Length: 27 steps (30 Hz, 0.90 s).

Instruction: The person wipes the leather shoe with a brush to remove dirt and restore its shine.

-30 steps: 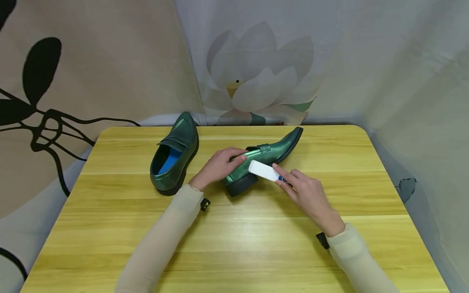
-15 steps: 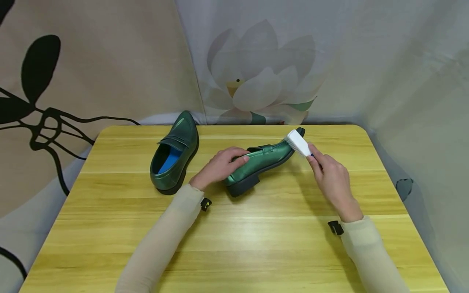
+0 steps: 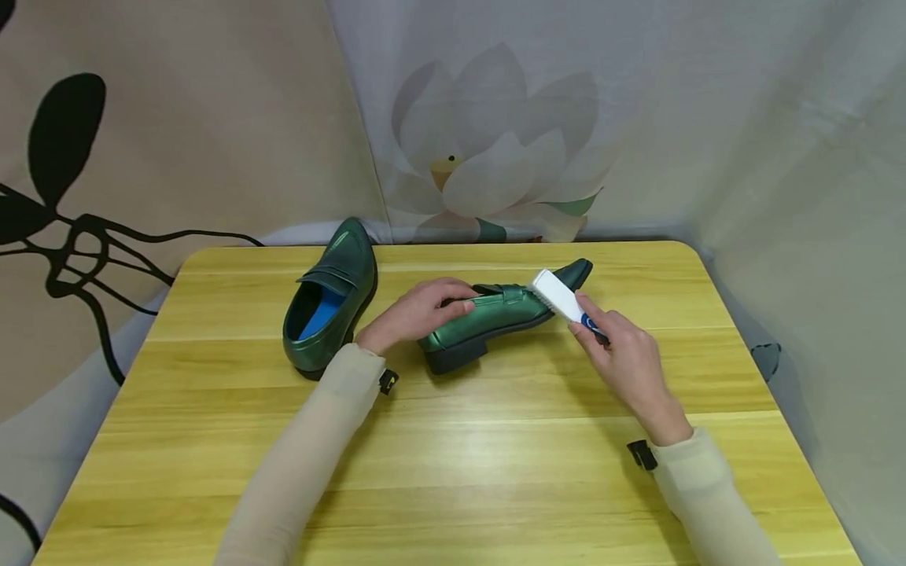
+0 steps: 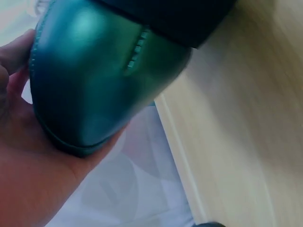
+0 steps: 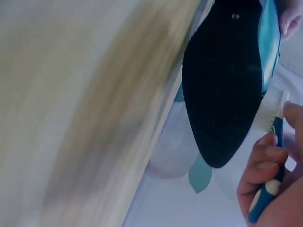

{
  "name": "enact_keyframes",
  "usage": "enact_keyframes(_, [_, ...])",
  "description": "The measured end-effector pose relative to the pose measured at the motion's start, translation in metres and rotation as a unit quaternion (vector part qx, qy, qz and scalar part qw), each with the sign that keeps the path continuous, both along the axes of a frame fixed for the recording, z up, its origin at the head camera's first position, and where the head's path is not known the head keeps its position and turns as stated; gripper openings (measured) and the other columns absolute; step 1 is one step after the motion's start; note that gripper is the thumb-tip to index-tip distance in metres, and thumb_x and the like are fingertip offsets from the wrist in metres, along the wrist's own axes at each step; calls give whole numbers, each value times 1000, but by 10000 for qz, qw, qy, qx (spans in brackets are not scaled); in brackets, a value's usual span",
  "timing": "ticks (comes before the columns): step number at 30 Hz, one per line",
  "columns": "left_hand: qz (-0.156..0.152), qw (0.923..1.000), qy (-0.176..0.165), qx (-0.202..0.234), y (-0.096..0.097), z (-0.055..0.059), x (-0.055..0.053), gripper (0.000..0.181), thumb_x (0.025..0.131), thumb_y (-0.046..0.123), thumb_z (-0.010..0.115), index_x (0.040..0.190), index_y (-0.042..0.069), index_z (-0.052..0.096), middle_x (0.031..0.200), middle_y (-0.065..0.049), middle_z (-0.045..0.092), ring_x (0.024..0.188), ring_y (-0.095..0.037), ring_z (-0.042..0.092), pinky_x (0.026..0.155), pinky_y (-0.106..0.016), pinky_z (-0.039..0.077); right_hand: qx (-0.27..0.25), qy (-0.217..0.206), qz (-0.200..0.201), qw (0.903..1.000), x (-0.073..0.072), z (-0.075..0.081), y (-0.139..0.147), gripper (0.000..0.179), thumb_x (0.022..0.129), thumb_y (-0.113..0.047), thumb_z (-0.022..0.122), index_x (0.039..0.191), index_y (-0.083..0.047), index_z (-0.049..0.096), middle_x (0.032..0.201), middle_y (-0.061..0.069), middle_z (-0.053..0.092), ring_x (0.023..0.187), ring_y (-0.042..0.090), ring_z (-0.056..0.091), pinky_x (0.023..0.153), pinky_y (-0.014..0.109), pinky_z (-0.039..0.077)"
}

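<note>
A green loafer (image 3: 481, 320) with a black sole is held tilted over the table, toe pointing back right. My left hand (image 3: 419, 313) grips it by the heel end, thumb on the outer side and fingers at the opening; the left wrist view shows the rounded heel (image 4: 90, 90) against the palm. My right hand (image 3: 623, 358) pinches the blue handle of a white-headed brush (image 3: 557, 295), whose bristles overlap the loafer's upper near the strap. In the right wrist view the loafer's black sole (image 5: 222, 85) faces the camera, with the fingers curled round the blue-and-white handle (image 5: 270, 189).
A second green loafer (image 3: 331, 295) with a blue insole stands left of my left hand, toe toward the back. The wooden table (image 3: 453, 472) ends at a back edge, where a hanging cloth (image 3: 524, 141) printed with a flower rises.
The brush in my right hand went from the heel side up to the toe, then back a little toward the strap. My left hand keeps its grip on the loafer, which has dipped slightly.
</note>
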State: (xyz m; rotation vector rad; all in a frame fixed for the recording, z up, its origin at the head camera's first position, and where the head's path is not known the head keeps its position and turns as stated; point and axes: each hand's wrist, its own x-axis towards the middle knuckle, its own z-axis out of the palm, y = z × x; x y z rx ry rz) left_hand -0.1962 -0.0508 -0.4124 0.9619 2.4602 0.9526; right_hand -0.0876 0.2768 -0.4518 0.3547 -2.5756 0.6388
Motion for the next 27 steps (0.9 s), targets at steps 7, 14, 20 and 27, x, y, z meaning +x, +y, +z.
enact_keyframes(7, [-72,9961,611,-640,1,-6,4,45,111,38,47,149,16,58,151,-10,54,140,-30,49,116,-50,38,-23,89,99,9999,2,0,-3,51,95,-14,77,144,-14,63,73,9,59,54,15,42,48,30,33])
enact_keyframes(14, [-7,9934,757,-859,2,-8,9,47,112,43,43,155,25,52,152,-4,55,139,-27,51,114,-50,40,-211,98,-626,9978,-10,-1,18,43,101,-16,69,143,-8,63,72,15,61,53,22,45,48,35,33])
enact_keyframes(20, [34,9956,711,-614,2,-12,8,46,111,41,45,153,24,54,149,-2,58,136,-27,55,112,-49,42,-268,42,-661,9974,-10,-3,23,43,102,-15,68,144,-6,62,77,18,66,55,25,49,50,38,35])
enact_keyframes(27, [176,9965,587,-564,-1,-15,3,45,112,41,44,153,25,54,149,-3,58,135,-28,56,112,-49,42,51,128,378,9992,5,-4,2,54,92,-11,78,144,-14,63,74,5,58,55,12,40,49,28,33])
